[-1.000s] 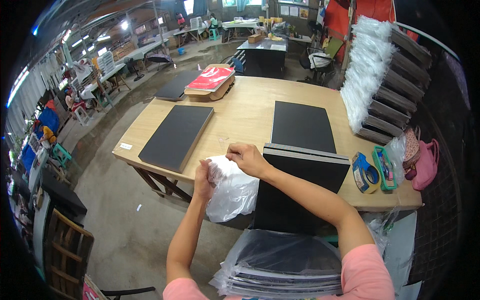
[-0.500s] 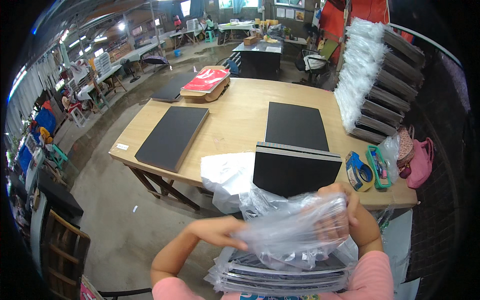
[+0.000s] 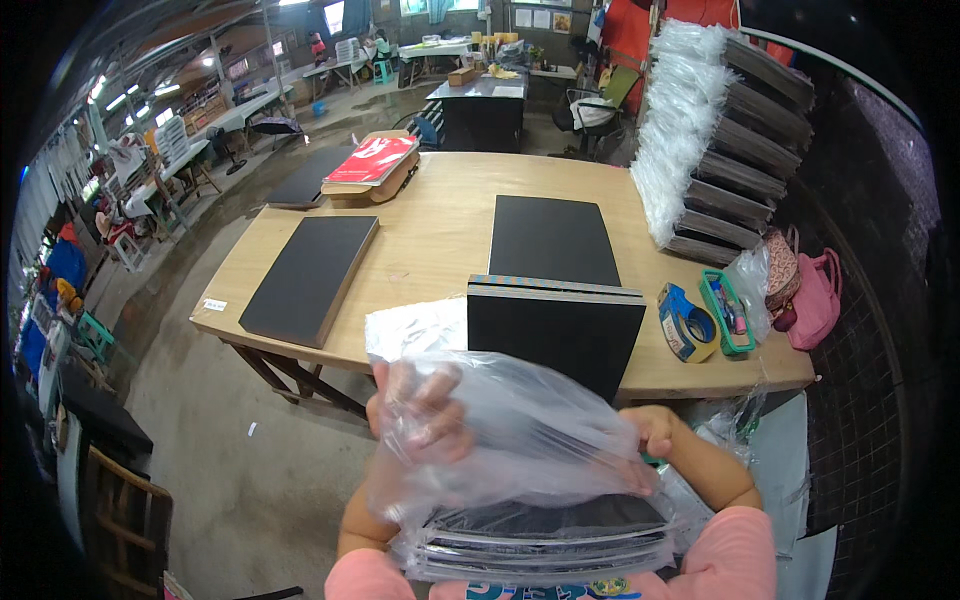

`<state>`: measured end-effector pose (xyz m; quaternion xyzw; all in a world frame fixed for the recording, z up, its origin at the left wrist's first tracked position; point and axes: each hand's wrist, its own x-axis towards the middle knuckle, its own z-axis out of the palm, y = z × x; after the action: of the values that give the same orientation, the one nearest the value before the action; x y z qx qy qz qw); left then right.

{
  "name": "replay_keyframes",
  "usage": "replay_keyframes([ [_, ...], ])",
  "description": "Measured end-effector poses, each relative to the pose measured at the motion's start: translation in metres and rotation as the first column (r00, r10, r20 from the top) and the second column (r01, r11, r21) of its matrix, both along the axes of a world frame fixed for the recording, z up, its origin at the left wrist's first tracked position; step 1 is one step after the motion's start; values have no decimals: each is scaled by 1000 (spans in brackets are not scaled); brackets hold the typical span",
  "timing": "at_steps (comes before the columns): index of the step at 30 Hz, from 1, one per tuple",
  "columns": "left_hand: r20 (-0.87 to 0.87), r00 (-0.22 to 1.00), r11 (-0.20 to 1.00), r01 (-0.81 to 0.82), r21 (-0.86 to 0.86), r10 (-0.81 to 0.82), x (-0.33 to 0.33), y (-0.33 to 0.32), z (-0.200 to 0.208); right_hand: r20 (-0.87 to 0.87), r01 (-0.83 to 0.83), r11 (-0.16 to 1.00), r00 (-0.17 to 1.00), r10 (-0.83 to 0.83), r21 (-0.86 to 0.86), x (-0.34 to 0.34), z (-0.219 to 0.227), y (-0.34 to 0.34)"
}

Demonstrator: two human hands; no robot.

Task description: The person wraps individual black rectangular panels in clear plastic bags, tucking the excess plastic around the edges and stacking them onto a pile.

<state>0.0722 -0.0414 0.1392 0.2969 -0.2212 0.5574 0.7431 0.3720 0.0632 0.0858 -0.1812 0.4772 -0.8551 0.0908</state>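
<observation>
A clear plastic bag (image 3: 530, 430) is stretched between my two hands, close in front of my body. My left hand (image 3: 420, 410) grips its left side, fingers showing blurred through the film. At the opposite side, my right hand (image 3: 650, 432) is closed on the plastic. Below the bag lies a stack of plastic-wrapped black flat items (image 3: 545, 550), against my pink shirt. Just beyond the bag, a black thick-edged board or album (image 3: 555, 335) stands upright at the table's near edge. Another black panel (image 3: 555, 238) lies flat behind it.
On the wooden table (image 3: 430, 240) are a black slab (image 3: 312, 280), a red packet (image 3: 375, 160) on cardboard, white sheeting (image 3: 415, 330), a tape dispenser (image 3: 687, 322) and a green basket (image 3: 727, 312). A tall stack of wrapped black items (image 3: 735, 140) and a pink bag (image 3: 818, 300) stand right.
The bag has been spread wider between my hands. My left hand has moved left and up; my right hand has moved slightly lower. The whole view has shifted a little.
</observation>
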Motion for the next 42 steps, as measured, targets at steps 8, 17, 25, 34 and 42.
replay_keyframes([
  [8, -688, 590, 890, -415, 190, 422, -40, 20, 2, -6, 895, 372, 382, -924, -245, 27, 23, -37],
  [17, 15, -926, 131, 69, 989, 377, -15, 62, -23, -840, 325, -843, -200, -505, 430, 12, 34, 31],
  [25, 5, -929, 52, 26, 998, 371, -17, 75, -22, -922, 225, -923, -163, -351, 312, -3, 18, 37],
  [34, 17, -942, 38, 31, 999, 336, -14, 85, -31, -910, 212, -909, -136, -391, 359, 0, 16, 40],
  [42, 236, -913, -94, 217, 972, 332, -20, 87, -38, -877, 265, -882, -188, -443, 389, -6, 21, 39],
])
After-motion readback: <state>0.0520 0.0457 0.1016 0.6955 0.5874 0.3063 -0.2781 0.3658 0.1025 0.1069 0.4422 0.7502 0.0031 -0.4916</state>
